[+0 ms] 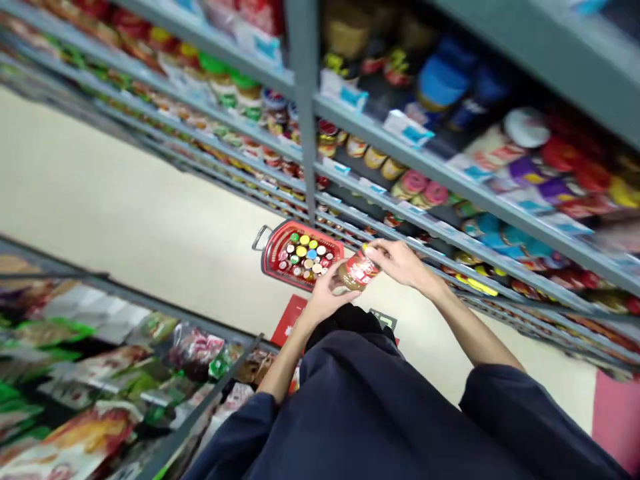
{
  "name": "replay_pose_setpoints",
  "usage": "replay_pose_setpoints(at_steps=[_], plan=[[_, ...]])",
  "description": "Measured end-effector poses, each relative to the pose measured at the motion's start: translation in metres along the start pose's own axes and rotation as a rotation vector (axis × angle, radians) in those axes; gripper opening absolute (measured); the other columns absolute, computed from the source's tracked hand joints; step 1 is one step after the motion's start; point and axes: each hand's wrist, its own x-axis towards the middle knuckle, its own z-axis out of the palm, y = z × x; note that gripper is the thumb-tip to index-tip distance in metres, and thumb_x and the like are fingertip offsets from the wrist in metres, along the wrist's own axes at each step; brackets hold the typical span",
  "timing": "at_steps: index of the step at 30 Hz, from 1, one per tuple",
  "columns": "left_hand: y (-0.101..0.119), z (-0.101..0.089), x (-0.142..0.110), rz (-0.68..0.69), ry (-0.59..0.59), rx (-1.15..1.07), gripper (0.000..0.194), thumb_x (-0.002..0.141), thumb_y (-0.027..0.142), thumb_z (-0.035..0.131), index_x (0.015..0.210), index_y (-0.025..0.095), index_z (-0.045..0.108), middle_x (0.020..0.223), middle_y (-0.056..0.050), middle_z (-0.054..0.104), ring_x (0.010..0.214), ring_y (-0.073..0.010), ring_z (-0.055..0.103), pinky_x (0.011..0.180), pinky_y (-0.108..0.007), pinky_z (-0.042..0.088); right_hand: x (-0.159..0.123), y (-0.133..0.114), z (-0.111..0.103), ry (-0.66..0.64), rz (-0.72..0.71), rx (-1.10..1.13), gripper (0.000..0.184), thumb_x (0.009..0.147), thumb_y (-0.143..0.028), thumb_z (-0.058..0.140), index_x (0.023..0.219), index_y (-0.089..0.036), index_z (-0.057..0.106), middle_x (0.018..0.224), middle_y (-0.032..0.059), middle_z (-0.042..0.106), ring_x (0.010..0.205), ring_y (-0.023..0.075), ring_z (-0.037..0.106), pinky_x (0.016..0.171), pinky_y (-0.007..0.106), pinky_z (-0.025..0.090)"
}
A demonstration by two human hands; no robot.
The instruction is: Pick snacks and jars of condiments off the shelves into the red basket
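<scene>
A small jar with a red label (358, 272) lies sideways between both my hands, above the floor in a shop aisle. My left hand (325, 297) cups the jar's lower end, fingers wrapped round it. My right hand (400, 261) grips its upper end, near the lid. Just beyond the jar, a red shopping basket (273, 257) stands on the pale floor, filled with several jars showing coloured lids. My dark blue sleeves and clothing fill the lower part of the view.
Grey shelves (450, 180) full of jars, tins and packets run along the right. A lower rack of bagged goods (100, 360) lies at the left. The cream floor (125, 207) stretches between them. A red mat (287, 320) lies below the basket.
</scene>
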Motion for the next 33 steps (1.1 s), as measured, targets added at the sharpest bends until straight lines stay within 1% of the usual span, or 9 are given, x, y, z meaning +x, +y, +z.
replay_pose_setpoints(at_steps=[2, 5, 8, 12, 16, 20, 26, 30, 33], plan=[[0.014, 0.021, 0.0, 0.058, -0.04, -0.011, 0.088, 0.074, 0.047, 0.092, 0.148, 0.02, 0.054, 0.143, -0.016, 0.066, 0.125, -0.0308, 0.07, 0.106, -0.042, 0.06, -0.037, -0.012, -0.022, 0.138, -0.034, 0.059, 0.047, 0.104, -0.054, 0.05, 0.125, -0.017, 0.072, 0.081, 0.0023, 0.073, 0.067, 0.017, 0.062, 0.068, 0.03, 0.047], [0.029, 0.055, 0.001, 0.11, -0.086, 0.018, 0.089, 0.074, 0.049, 0.091, 0.149, 0.02, 0.052, 0.145, -0.017, 0.064, 0.126, -0.0318, 0.069, 0.105, -0.042, 0.061, -0.098, -0.018, -0.034, 0.376, -0.066, 0.154, 0.053, 0.096, -0.052, 0.066, 0.138, -0.02, 0.066, 0.114, 0.0091, 0.078, 0.086, 0.021, 0.07, 0.073, 0.032, 0.054], [0.041, 0.098, -0.005, 0.114, -0.181, 0.045, 0.091, 0.075, 0.047, 0.091, 0.151, 0.021, 0.048, 0.147, -0.018, 0.062, 0.127, -0.0316, 0.069, 0.106, -0.043, 0.06, -0.157, -0.012, -0.026, 0.573, -0.064, 0.327, 0.069, 0.089, -0.047, 0.077, 0.15, -0.024, 0.056, 0.145, 0.0124, 0.065, 0.109, 0.0253, 0.071, 0.077, 0.034, 0.061], [0.043, 0.161, -0.032, 0.049, -0.345, 0.079, 0.089, 0.075, 0.045, 0.091, 0.149, 0.024, 0.047, 0.146, -0.016, 0.063, 0.121, -0.0295, 0.072, 0.104, -0.043, 0.062, -0.226, 0.01, -0.002, 0.784, -0.022, 0.63, 0.075, 0.089, -0.047, 0.078, 0.156, -0.03, 0.05, 0.152, 0.0101, 0.061, 0.126, 0.0274, 0.068, 0.102, 0.042, 0.06], [0.027, 0.216, -0.061, 0.061, -0.436, 0.203, 0.083, 0.079, 0.045, 0.087, 0.148, 0.03, 0.043, 0.148, -0.014, 0.06, 0.123, -0.0286, 0.071, 0.107, -0.045, 0.061, -0.287, 0.044, 0.008, 0.868, -0.01, 0.784, 0.075, 0.087, -0.047, 0.082, 0.154, -0.033, 0.051, 0.151, 0.0081, 0.062, 0.13, 0.028, 0.067, 0.111, 0.046, 0.056], [0.019, 0.267, -0.077, 0.173, -0.432, 0.33, 0.078, 0.08, 0.04, 0.087, 0.143, 0.027, 0.042, 0.147, -0.015, 0.058, 0.125, -0.0281, 0.069, 0.111, -0.046, 0.058, -0.337, 0.072, -0.018, 0.801, -0.08, 0.71, 0.072, 0.083, -0.045, 0.086, 0.148, -0.034, 0.055, 0.147, 0.0072, 0.064, 0.13, 0.0277, 0.067, 0.112, 0.045, 0.056], [0.025, 0.33, -0.057, 0.36, -0.3, 0.424, 0.078, 0.079, 0.041, 0.088, 0.139, 0.023, 0.04, 0.148, -0.017, 0.053, 0.122, -0.0285, 0.069, 0.101, -0.044, 0.062, -0.364, 0.087, -0.1, 0.768, -0.192, 0.206, 0.064, 0.086, -0.045, 0.083, 0.145, -0.031, 0.061, 0.142, 0.0097, 0.062, 0.134, 0.0306, 0.061, 0.117, 0.049, 0.049], [0.029, 0.352, -0.01, 0.537, -0.276, 0.482, 0.082, 0.082, 0.044, 0.085, 0.144, 0.02, 0.037, 0.152, -0.021, 0.05, 0.132, -0.0309, 0.064, 0.108, -0.046, 0.058, -0.346, 0.094, -0.14, 0.834, -0.287, 0.098, 0.062, 0.088, -0.042, 0.081, 0.144, -0.027, 0.06, 0.139, 0.0106, 0.063, 0.131, 0.03, 0.062, 0.115, 0.048, 0.05], [0.042, 0.355, 0.035, 0.758, -0.309, 0.626, 0.085, 0.088, 0.044, 0.08, 0.154, 0.018, 0.033, 0.161, -0.022, 0.042, 0.149, -0.0328, 0.048, 0.125, -0.051, 0.042, -0.321, 0.102, -0.162, 0.938, -0.328, -0.015, 0.062, 0.088, -0.041, 0.081, 0.143, -0.026, 0.057, 0.14, 0.0119, 0.061, 0.134, 0.0311, 0.059, 0.119, 0.05, 0.047]])
